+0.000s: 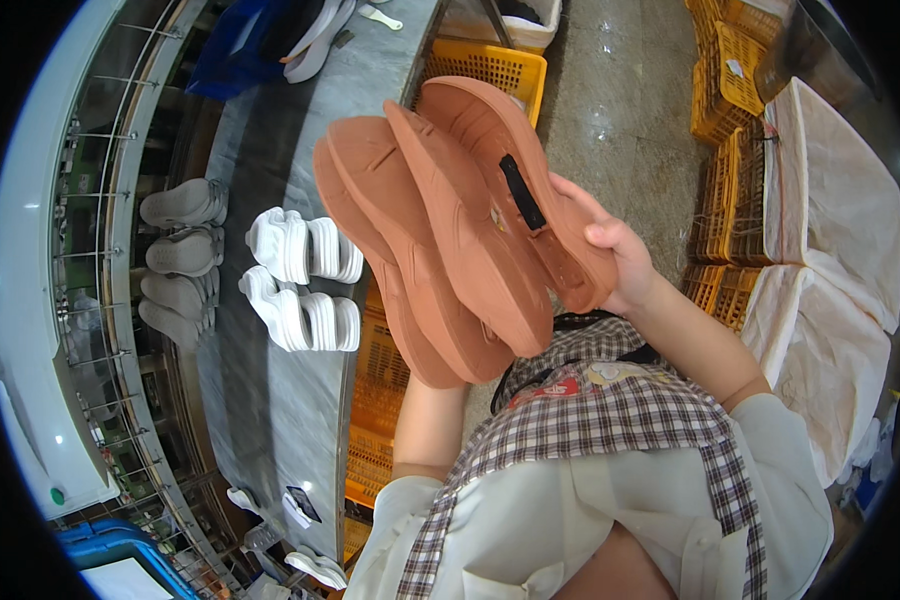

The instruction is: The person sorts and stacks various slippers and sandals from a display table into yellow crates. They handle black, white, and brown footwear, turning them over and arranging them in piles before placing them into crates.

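Observation:
Several reddish-brown shoe soles (470,225) are held up in front of me, standing on edge side by side. My right hand (620,255) grips the rightmost sole (580,240) at its outer edge, the thumb over the rim and the fingers behind. That sole's hollow inner side shows a black strip (522,192). My left forearm (430,425) rises behind the lower end of the other soles, which cover my left hand. These soles are carried at that arm's end, though the fingers on them are hidden.
White soles (305,310) stand in two groups on the grey table (270,400), with grey soles (182,250) along its left edge. A blue bin (230,50) sits at the far end. Yellow crates (490,70) lie beyond; covered crates (830,190) line the right.

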A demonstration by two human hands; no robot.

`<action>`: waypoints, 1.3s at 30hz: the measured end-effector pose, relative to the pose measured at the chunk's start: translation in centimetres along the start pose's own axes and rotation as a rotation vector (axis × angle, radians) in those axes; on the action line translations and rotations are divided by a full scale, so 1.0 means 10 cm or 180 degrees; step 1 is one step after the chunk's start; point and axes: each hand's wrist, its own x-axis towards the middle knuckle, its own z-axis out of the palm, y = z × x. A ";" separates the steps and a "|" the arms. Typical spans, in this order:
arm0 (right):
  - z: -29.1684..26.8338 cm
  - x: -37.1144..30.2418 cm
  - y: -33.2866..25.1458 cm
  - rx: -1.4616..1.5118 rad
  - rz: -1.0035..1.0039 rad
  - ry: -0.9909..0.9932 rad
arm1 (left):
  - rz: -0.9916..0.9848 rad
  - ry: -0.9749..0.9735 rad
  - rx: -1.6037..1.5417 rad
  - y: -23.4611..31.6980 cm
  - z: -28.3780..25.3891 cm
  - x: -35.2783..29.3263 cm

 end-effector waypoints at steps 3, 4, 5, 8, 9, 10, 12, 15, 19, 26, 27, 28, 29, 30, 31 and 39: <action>-0.01 0.00 0.02 -0.0185 -0.0002 0.0024 | 0.0036 0.0015 0.0098 -0.01 0.00 0.00; -0.02 0.00 0.03 -0.0223 0.0006 0.0033 | 0.0044 0.0006 0.0104 -0.01 0.01 -0.02; -0.03 0.00 0.04 -0.0188 -0.0029 -0.0086 | 0.0044 -0.0007 0.0090 -0.02 0.01 -0.02; -0.07 0.01 0.06 0.0178 0.0030 0.0075 | 0.0045 -0.0016 0.0031 -0.04 0.01 -0.06; -0.09 0.01 0.07 0.0291 0.0035 0.0032 | 0.0040 -0.0021 -0.0002 -0.04 0.01 -0.06; -0.10 0.03 0.09 0.0349 0.0018 0.0030 | 0.0040 -0.0045 -0.0055 -0.04 0.01 -0.07; -0.12 0.03 0.10 0.0599 0.0190 -0.0078 | 0.0049 -0.0076 -0.0177 -0.05 0.01 -0.07; -0.12 0.03 0.12 0.0799 0.0238 -0.0172 | 0.0060 -0.0104 -0.0201 -0.04 0.01 -0.06; -0.08 0.01 0.11 0.0827 0.0145 0.0010 | 0.0098 -0.0122 -0.0149 -0.02 0.03 -0.04; -0.04 -0.02 0.09 -0.0177 0.0026 0.0197 | 0.0101 -0.0147 -0.0134 -0.02 0.03 0.00; -0.04 -0.01 0.09 -0.0120 0.0073 0.0228 | 0.0095 -0.0155 -0.0174 -0.02 0.03 -0.01; -0.05 -0.01 0.10 -0.0004 0.0103 0.0236 | 0.0107 -0.0164 -0.0193 -0.01 0.03 -0.02; -0.05 0.00 0.11 0.0079 0.0115 0.0241 | 0.0128 -0.0169 -0.0235 -0.02 0.03 -0.03; -0.05 0.00 0.12 0.0159 0.0127 0.0229 | 0.0143 -0.0197 -0.0292 -0.01 0.02 -0.04; -0.05 0.00 0.13 0.0234 0.0147 0.0245 | 0.0159 -0.0224 -0.0351 0.00 0.02 -0.04; -0.02 0.02 0.13 0.0270 0.0218 0.0161 | 0.0244 -0.0288 -0.0428 0.01 0.00 -0.06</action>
